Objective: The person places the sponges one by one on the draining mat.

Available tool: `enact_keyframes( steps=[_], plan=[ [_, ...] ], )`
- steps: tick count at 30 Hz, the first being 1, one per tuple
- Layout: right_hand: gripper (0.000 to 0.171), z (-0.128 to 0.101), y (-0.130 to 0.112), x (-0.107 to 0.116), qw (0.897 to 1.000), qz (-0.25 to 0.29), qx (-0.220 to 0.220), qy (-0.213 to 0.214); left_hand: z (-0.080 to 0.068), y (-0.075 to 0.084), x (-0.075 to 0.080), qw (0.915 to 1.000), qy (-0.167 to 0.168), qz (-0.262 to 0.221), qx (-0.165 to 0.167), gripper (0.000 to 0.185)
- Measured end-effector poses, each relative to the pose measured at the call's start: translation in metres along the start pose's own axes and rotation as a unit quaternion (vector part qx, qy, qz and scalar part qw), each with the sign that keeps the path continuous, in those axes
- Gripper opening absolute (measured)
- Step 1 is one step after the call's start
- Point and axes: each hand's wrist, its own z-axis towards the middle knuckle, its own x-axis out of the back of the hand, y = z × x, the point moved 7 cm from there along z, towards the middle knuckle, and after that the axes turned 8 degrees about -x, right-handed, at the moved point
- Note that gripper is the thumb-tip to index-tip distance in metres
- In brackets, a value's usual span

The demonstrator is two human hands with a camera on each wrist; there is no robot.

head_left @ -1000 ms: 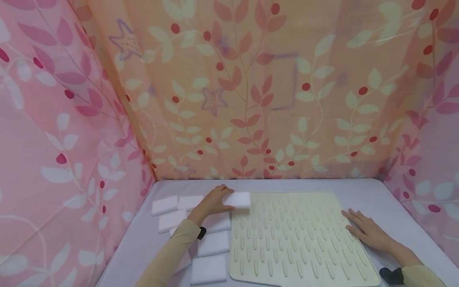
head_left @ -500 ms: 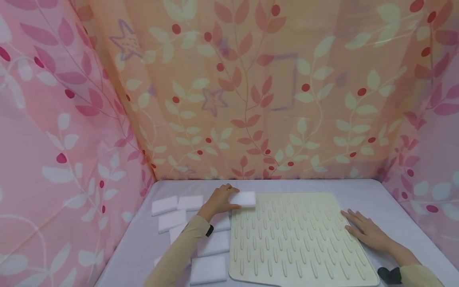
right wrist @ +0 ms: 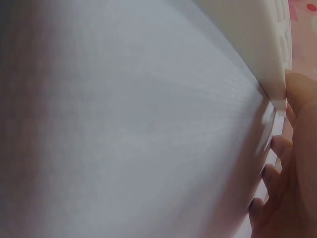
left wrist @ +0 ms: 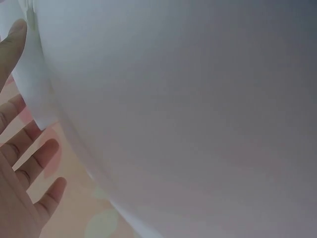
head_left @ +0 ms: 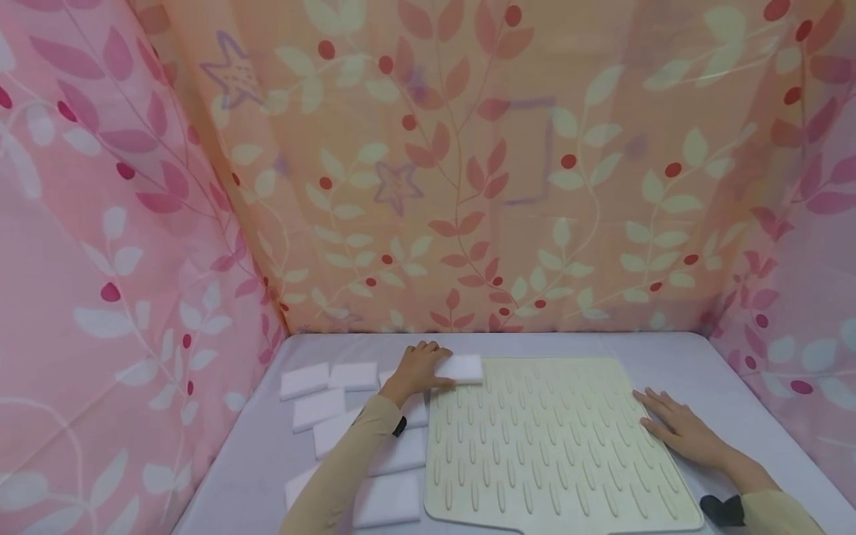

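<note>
Between thumb and fingers, my left hand (head_left: 420,371) pinches a white sponge block (head_left: 466,369) by its left end. The block lies over the far left corner of a cream mat (head_left: 548,438) patterned with rows of long raised ridges. In the left wrist view the thumb (left wrist: 14,44) is on one side of the block and fingers (left wrist: 12,111) are on the other. My right hand (head_left: 685,429) rests with extended fingers on the mat's right edge. Its fingers (right wrist: 280,148) also show along that edge in the right wrist view.
Several more white sponge blocks (head_left: 319,409) lie left of the mat, some partly hidden under my left arm. A white cloth (head_left: 675,357) covers the table. Patterned curtains (head_left: 461,171) enclose its back and sides.
My left hand has slid right with the sponge block, farther onto the mat's far left corner. My right hand has stayed at the mat's right edge.
</note>
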Motion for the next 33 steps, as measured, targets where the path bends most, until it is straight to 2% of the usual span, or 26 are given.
enact_keyframes(
  steps=[9,17,26,33],
  plan=[
    [0.057,0.002,0.004,0.001,1.0,-0.005,0.003,0.007,0.005,-0.003,-0.006,0.9999,-0.011,-0.002,0.004,0.073],
    [0.056,0.001,0.004,0.0,1.0,-0.004,0.006,0.007,0.005,-0.003,-0.005,0.9998,-0.02,-0.005,0.007,0.074],
    [0.057,-0.001,0.001,-0.001,1.0,0.001,0.001,0.001,-0.004,-0.013,0.014,0.9998,0.008,-0.019,0.002,0.072],
    [0.056,0.0,0.001,0.0,1.0,0.001,0.004,0.001,-0.016,-0.033,0.021,0.999,0.0,-0.038,0.024,0.071]
  ],
)
